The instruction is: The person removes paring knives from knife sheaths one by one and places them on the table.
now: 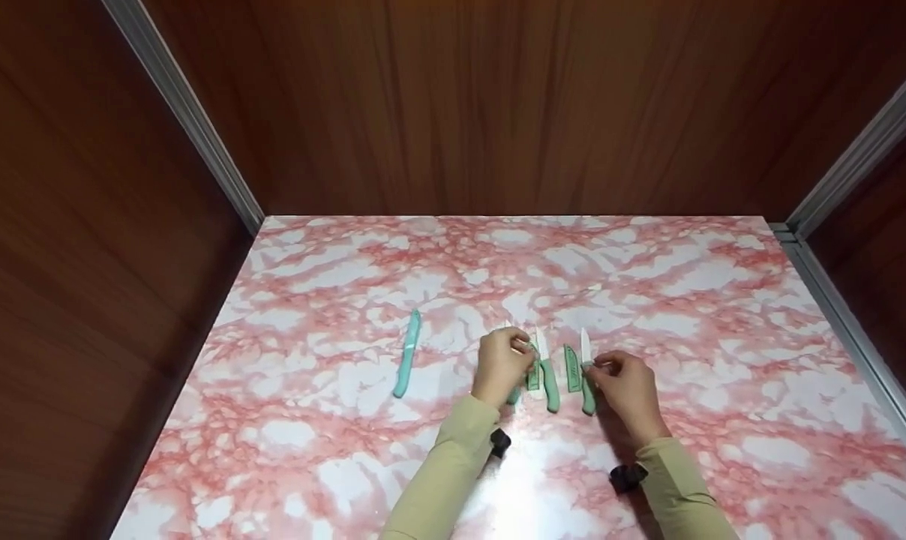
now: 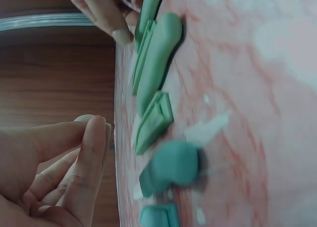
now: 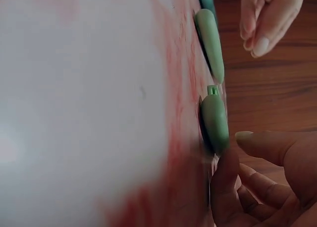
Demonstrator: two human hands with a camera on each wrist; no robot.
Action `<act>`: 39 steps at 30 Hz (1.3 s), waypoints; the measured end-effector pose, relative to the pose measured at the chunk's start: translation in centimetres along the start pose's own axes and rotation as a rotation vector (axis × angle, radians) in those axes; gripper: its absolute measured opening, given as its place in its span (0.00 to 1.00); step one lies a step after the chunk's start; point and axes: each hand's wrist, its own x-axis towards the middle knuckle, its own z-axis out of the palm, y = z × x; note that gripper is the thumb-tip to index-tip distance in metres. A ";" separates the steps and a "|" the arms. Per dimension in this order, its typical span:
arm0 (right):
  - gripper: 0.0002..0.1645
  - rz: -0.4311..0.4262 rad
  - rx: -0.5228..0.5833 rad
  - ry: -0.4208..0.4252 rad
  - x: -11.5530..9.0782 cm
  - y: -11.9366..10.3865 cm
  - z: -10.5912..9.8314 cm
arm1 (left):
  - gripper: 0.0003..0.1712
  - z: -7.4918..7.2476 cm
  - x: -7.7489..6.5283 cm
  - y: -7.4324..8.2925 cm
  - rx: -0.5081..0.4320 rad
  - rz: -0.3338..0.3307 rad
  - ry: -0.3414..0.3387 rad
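Observation:
My right hand [image 1: 628, 386] is beside the rightmost green-handled knife [image 1: 588, 397], its fingertips right at the handle near the blade. In the right wrist view the thumb stands apart from the index finger. My left hand [image 1: 504, 364] hovers over a teal-handled knife [image 1: 513, 395] and a green blade cover [image 1: 534, 375], partly hiding both. Its thumb and index tips come together with nothing visible between them. Between the hands lie a second green-handled knife [image 1: 551, 390] and another green blade cover [image 1: 572, 367]. The bare blades point away from me.
A teal knife in its cover [image 1: 408, 352] lies apart on the left. A small pale scrap [image 1: 595, 287] sits farther back on the red-and-white marbled table [image 1: 333, 450]. Brown wood-grain panels [image 1: 498, 105] with metal edging enclose the back and sides.

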 end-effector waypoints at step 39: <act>0.37 -0.426 -0.228 -0.251 -2.9 -6.3 1.0 | 0.29 -4.6 -3.2 0.3 0.443 0.184 0.151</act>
